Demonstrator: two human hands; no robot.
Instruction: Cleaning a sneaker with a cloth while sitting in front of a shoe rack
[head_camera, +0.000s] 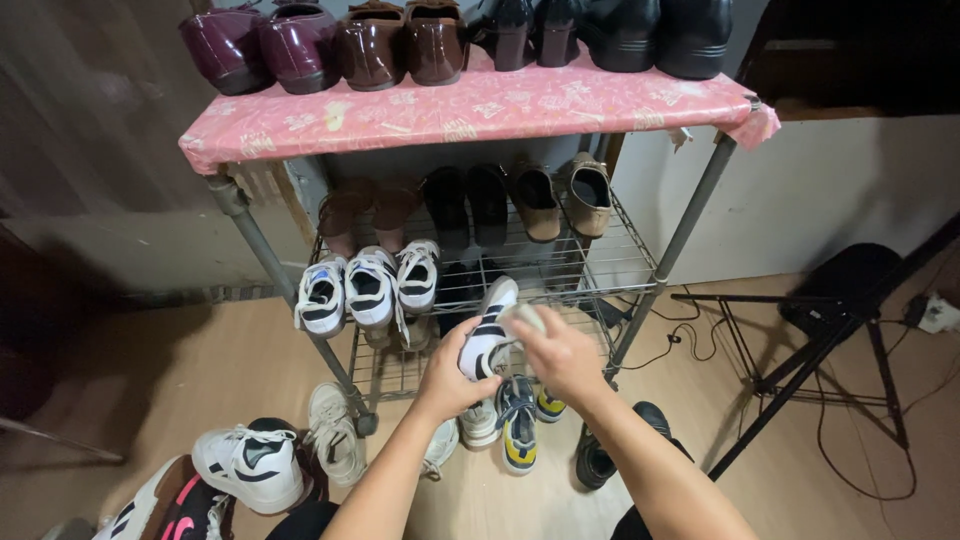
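Hands meet before the wire rack's (630, 262) front edge. Left hand (447, 380) grips the heel of a white sneaker with black stripes (487, 335), fingers closed round it, toe raised. Right hand (562, 355) presses a pale cloth (524, 318) on its upper, fingers curled. Beyond, white sneakers (370, 290) sit at the shelf's left front corner.
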